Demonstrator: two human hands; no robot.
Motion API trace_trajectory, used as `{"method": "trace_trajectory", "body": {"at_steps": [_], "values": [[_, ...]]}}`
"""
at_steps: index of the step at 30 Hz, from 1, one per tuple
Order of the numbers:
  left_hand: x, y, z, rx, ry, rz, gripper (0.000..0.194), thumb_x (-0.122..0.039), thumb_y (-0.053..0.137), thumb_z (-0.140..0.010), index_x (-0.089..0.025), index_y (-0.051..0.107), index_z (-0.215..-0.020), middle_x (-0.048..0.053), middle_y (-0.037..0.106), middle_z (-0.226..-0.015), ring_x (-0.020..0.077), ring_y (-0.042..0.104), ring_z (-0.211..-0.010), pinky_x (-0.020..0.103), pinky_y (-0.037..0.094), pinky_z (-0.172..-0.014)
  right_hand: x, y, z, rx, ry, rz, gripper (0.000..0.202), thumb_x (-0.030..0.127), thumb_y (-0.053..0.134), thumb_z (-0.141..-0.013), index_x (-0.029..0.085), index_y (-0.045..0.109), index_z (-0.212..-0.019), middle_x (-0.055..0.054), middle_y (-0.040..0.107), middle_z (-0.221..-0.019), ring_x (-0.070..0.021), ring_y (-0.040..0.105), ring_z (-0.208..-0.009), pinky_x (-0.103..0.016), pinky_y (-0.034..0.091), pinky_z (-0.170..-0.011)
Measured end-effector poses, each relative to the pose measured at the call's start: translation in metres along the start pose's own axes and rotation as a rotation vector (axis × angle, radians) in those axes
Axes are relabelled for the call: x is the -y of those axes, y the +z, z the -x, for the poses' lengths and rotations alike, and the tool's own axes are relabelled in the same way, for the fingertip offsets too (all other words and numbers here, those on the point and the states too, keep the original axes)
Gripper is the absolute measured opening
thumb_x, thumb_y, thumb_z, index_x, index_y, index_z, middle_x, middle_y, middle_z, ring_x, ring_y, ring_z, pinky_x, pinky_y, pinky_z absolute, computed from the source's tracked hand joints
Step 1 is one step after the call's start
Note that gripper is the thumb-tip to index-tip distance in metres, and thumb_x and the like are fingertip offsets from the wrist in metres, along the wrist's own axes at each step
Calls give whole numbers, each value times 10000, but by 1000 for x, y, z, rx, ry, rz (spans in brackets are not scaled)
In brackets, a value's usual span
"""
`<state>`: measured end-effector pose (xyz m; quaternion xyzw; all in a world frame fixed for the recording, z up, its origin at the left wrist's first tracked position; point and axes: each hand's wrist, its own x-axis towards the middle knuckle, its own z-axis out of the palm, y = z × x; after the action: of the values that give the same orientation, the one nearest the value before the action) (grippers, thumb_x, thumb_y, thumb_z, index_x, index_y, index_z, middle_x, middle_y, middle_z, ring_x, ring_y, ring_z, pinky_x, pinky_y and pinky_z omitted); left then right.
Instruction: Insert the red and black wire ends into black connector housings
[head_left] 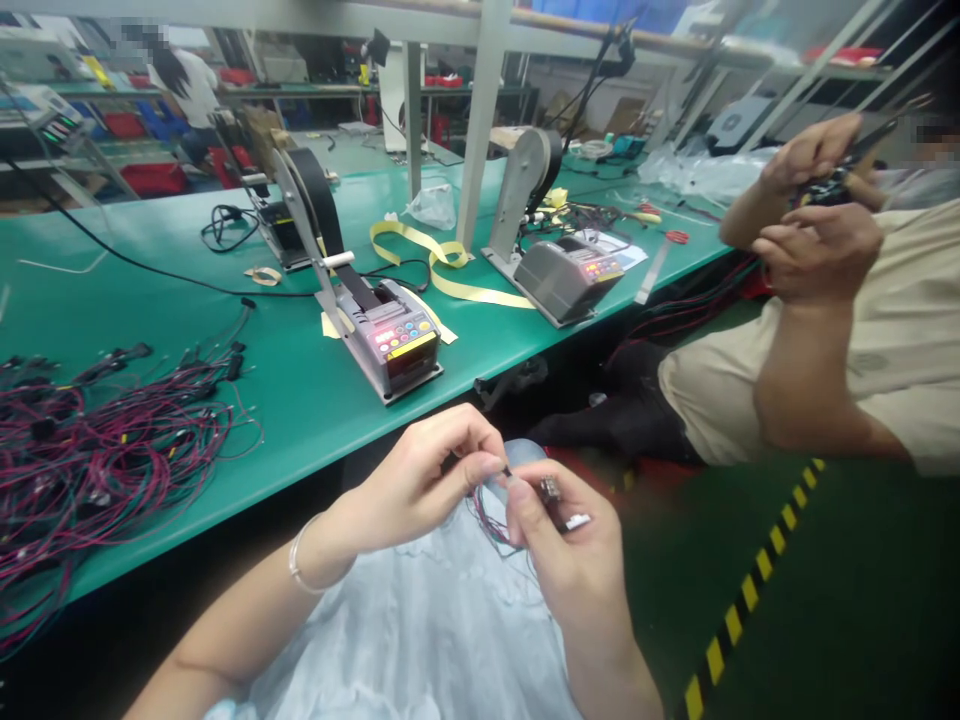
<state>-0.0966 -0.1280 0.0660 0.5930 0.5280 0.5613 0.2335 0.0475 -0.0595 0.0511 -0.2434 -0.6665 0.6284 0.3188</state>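
At the lower centre of the frame, a bundle of thin wires (pixel 489 522) was held between the fingertips of the left hand (pixel 431 478) and the right hand (pixel 571 545), both closed in a pinch. A dark plug (pixel 550 488) and a white plug (pixel 577 522) were seen poking from the right hand. On the green worktop (pixel 296 400), a tangled wire pile (pixel 127 440) was spread at the left edge, and a tape dispenser (pixel 401 345) was placed near the centre.
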Motion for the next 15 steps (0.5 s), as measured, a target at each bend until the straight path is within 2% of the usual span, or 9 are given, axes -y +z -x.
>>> {"method": "trace_trajectory", "body": {"at_steps": [7, 12, 15], "values": [[2, 5, 0, -49, -46, 106, 58, -187, 564, -835, -155, 603, -806, 13, 589, -750, 95, 514, -681, 224, 399, -624, -5, -1, 2, -31, -27, -24, 133, 290, 581, -815, 179, 621, -754, 54, 390, -502, -58, 325, -444, -185, 260, -400], [7, 12, 4, -19, -203, 410, 149, -276, 599, -816, -146, 662, -851, 40, 591, -801, 110, 533, -701, 229, 415, -615, -4, 5, 4, -26, 23, -85, 236, 315, 574, -823, 173, 517, -643, 68, 331, -473, -55, 291, -426, -190, 234, -391], [5, 21, 8, -86, -274, 584, 199, -327, 607, -806, -137, 635, -754, 21, 549, -728, 93, 496, -635, 214, 396, -571, -3, 13, 7, 31, 21, -152, 300, 327, 549, -840, 180, 430, -607, 74, 307, -465, -50, 263, -414, -192, 206, -387]]}}
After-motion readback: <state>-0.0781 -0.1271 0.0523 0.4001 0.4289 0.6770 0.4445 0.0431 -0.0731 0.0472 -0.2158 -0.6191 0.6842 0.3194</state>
